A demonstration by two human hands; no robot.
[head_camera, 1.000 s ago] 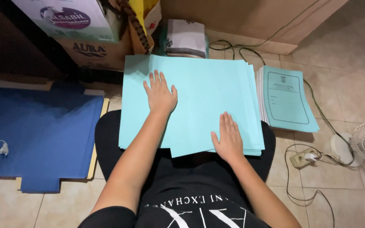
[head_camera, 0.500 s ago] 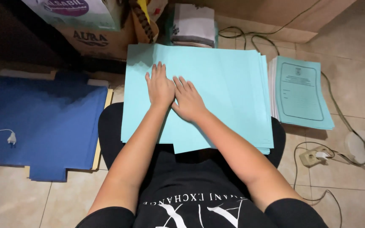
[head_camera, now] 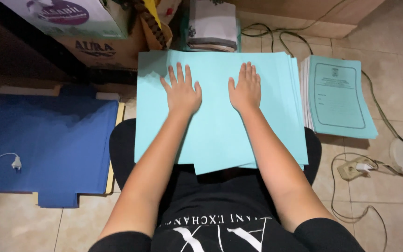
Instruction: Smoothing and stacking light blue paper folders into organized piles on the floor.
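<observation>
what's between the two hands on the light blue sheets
In the head view, only bare light blue sheet lies between the left hand and the right hand. Both rest flat on it, apart, with nothing else in the gap.

Both hands flat on the big stack of light blue paper (head_camera: 220, 135), left hand (head_camera: 181, 93) and right hand (head_camera: 246, 89) a little apart, with bare paper between them. Boxes (head_camera: 94, 32) and a pile of folded cloth (head_camera: 212, 25) packed close along the far edge. Just beside on the right, a stack of printed sheets (head_camera: 339, 98). Past that, cords (head_camera: 374, 154) and a plug (head_camera: 353, 169) on the floor tiles. Blue cardboard (head_camera: 43, 140) lying flat on the left, low and easy to reach over.
</observation>
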